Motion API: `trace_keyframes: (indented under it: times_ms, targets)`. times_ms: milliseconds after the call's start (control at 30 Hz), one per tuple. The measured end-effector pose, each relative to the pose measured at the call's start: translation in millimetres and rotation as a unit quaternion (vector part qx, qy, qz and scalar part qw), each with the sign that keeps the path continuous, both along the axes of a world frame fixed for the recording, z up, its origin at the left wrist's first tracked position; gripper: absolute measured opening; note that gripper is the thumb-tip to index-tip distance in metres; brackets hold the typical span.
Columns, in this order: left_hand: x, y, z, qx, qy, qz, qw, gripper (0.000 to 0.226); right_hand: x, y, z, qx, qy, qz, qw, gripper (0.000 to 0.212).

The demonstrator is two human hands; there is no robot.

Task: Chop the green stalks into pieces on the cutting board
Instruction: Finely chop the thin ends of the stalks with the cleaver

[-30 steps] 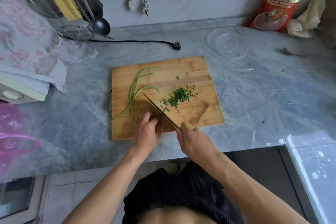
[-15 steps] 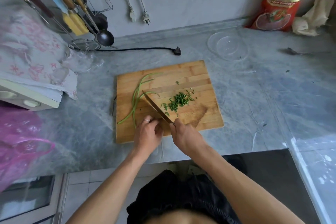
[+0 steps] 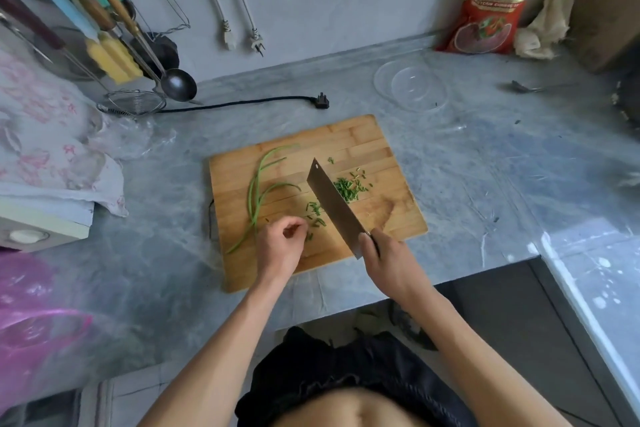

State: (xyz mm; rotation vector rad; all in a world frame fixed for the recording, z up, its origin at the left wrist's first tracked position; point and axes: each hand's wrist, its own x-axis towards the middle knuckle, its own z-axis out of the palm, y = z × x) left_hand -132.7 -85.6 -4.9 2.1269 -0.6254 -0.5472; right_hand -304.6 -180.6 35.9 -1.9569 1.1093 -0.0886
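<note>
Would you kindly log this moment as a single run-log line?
right hand: holds cleaver, blade tilted | left hand: curled, near cut pieces | whole stalks: left on cutting board

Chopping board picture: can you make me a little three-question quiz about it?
1. True or false: the right hand grips the knife.
2. Which is beyond the board, toward the wall? A) clear bowl B) kettle C) pan
3. Fill in: the uncut stalks lie on the knife's ____ side.

Key: 1 true; 2 A; 3 left. Most cut pieces lie to the blade's right; the left hand is curled near a few others.
</note>
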Motion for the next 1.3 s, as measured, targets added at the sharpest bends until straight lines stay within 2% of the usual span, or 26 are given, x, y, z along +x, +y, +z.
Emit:
trace_keyframes:
  times_ms: [167, 233, 333, 433, 533, 600, 733, 867, 933, 1033, 1167, 1300]
  targets:
    - [27, 3, -3, -0.025, 0.033, -0.027, 0.999, 0.013, 1, 19, 9, -0.011, 0.03, -0.032, 0.999, 0.035]
    - [38, 7, -3, -0.04, 0.049, -0.039, 0.997, 0.013, 4, 30, 11, -0.046, 0.054, -0.032, 0.997, 0.031]
    - [45, 8, 2, -0.072, 0.048, -0.036, 0.996, 0.016, 0, 37, 19, -0.122, 0.138, -0.004, 0.983, 0.023]
    - [55, 12, 8, -0.112, -0.047, -0.051, 0.991, 0.02, 4, 45, 26, -0.172, 0.173, 0.002, 0.97, 0.029]
    - [61, 13, 11, -0.148, -0.164, -0.111, 0.969, 0.023, 6, 49, 29, -0.199, 0.163, -0.015, 0.966, 0.036]
    - [62, 11, 15, -0.152, -0.207, -0.12, 0.959, 0.024, 6, 46, 30, -0.216, 0.157, -0.024, 0.963, 0.036]
    - [57, 2, 25, -0.123, -0.22, -0.124, 0.96, 0.029, 1, 39, 29, -0.242, 0.157, -0.006, 0.958, 0.036]
    - [43, -16, 28, -0.048, -0.215, -0.298, 0.929, 0.046, -9, 36, 22, -0.257, 0.141, 0.031, 0.956, 0.037]
    - [34, -26, 30, 0.001, -0.197, -0.338, 0.92, 0.049, -15, 34, 16, -0.258, 0.132, 0.045, 0.956, 0.036]
    - [32, -34, 32, -0.012, -0.188, -0.292, 0.938, 0.047, -21, 31, 8, -0.227, 0.108, 0.026, 0.967, 0.033]
    - [29, -20, 28, -0.107, -0.241, -0.129, 0.956, 0.029, -25, 25, -1, -0.162, 0.037, -0.029, 0.986, 0.03]
    - [19, 14, 5, -0.055, -0.222, -0.079, 0.97, 0.014, -24, 24, -5, -0.102, -0.045, -0.051, 0.992, 0.028]
